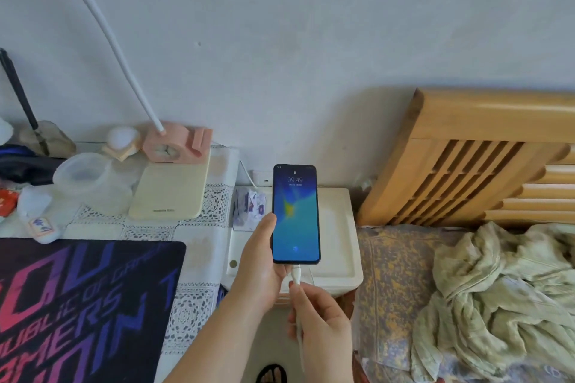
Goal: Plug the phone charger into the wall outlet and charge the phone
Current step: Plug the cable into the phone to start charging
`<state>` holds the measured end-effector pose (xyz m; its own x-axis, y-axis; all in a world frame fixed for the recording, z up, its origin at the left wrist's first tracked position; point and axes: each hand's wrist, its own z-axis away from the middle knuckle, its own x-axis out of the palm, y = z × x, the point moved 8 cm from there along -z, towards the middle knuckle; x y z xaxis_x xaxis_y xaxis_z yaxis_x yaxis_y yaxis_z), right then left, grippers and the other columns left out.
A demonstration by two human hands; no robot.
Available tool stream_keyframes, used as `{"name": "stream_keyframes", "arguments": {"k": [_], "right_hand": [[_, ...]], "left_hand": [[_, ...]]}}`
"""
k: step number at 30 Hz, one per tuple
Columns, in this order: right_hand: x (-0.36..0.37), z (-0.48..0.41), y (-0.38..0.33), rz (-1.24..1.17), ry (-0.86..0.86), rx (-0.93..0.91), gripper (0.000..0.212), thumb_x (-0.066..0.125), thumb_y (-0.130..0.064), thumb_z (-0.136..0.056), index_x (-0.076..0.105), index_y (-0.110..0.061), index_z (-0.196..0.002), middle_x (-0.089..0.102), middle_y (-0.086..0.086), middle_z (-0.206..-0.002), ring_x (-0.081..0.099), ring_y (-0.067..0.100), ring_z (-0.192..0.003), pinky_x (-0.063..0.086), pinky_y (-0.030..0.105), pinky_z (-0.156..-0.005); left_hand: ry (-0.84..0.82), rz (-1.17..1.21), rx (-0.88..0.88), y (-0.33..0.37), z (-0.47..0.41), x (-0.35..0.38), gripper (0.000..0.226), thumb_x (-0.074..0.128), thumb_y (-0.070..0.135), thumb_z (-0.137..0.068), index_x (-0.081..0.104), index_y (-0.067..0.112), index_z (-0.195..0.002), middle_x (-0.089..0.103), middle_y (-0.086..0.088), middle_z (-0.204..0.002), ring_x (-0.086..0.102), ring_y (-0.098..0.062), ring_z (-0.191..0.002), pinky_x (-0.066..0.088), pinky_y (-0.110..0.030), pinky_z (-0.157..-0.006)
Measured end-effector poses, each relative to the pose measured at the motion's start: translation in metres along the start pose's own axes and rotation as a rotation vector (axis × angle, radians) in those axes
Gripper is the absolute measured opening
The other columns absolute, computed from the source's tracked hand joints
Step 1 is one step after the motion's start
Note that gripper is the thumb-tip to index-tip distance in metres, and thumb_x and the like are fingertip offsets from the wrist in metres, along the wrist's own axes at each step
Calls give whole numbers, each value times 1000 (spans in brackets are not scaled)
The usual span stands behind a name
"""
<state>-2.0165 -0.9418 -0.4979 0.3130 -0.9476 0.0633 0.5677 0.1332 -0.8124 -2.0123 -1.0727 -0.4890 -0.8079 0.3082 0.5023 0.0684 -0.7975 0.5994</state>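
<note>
My left hand (261,261) holds a phone (296,214) upright above a white plastic box, thumb on its left edge. The screen is lit with a blue lock screen that reads 09:49. My right hand (320,317) pinches the white charger cable (297,277) just below its plug, which sits in the phone's bottom port. The cable runs down through my right hand. A white power strip or socket (261,178) lies against the wall behind the phone, with a thin white wire leading into it.
A white lidded box (339,227) stands between the desk and the bed. The desk at left carries a lace cloth, a dark mouse mat (77,305), a cream pad (171,190), a pink lamp base (177,143) and a clear tub. A wooden headboard (485,158) and crumpled bedding are at right.
</note>
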Motion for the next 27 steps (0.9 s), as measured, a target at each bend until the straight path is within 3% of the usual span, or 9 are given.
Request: {"name": "stream_keyframes", "arguments": {"k": [6, 11, 16, 21, 27], "right_hand": [[21, -64, 35, -28, 12, 95, 8, 69, -10, -83, 73, -6, -78, 52, 2, -42, 46, 13, -40, 42, 28, -47], [26, -111, 70, 13, 13, 164, 7, 70, -13, -83, 73, -7, -81, 53, 0, -43, 46, 10, -40, 41, 20, -44], [31, -153, 106, -37, -15, 264, 9, 67, -8, -84, 71, 1, -86, 51, 14, -59, 43, 20, -45, 40, 17, -37], [33, -193, 138, -57, -11, 345, 10, 70, -14, -84, 72, -5, -85, 57, 8, -62, 52, 19, -54, 50, 27, -53], [35, -219, 160, -65, -17, 407, 11, 69, -16, -85, 70, -5, -85, 56, 4, -62, 52, 12, -50, 51, 24, -54]], "left_hand": [[123, -38, -43, -17, -73, -29, 27, 48, 34, -96, 65, 17, -108, 75, -2, -89, 70, -15, -73, 53, -23, -54], [214, -93, -86, -44, -124, -59, 25, 47, 36, -96, 65, 21, -102, 73, -2, -92, 68, -18, -77, 51, -24, -56], [270, -123, -126, -69, -172, -77, 21, 50, 33, -95, 64, 20, -101, 72, -5, -92, 67, -23, -79, 52, -31, -66], [298, -123, -141, -92, -214, -91, 19, 49, 32, -96, 63, 19, -96, 70, -6, -90, 66, -23, -81, 51, -34, -73], [342, -117, -188, -113, -245, -110, 24, 48, 34, -96, 62, 17, -104, 70, -9, -94, 67, -27, -84, 52, -38, -83]]}}
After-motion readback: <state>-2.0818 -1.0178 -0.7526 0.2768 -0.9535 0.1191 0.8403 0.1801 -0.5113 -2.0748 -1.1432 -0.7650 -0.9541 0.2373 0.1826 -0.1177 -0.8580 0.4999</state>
